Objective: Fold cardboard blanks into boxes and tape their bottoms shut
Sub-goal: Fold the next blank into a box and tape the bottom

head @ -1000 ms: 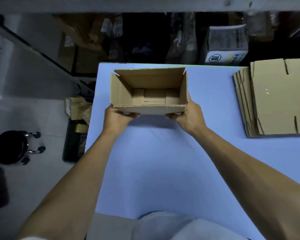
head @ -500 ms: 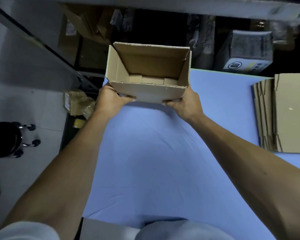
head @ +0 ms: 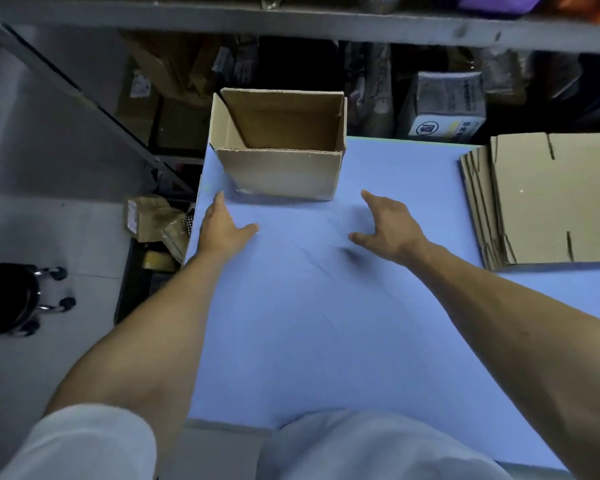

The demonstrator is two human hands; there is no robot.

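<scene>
Standing just past spread, empty fingers of left hand [head: 222, 226] and right hand [head: 388, 225]: one box [head: 281, 174]; one blank stack [head: 548, 202] right; labels unreadable.

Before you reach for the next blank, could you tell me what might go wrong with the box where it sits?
The box stands at the far left corner of the blue table, so a nudge might tip it off. Both the left hand and the right hand are open and off it. The blank stack looks fanned and may slide.
</scene>
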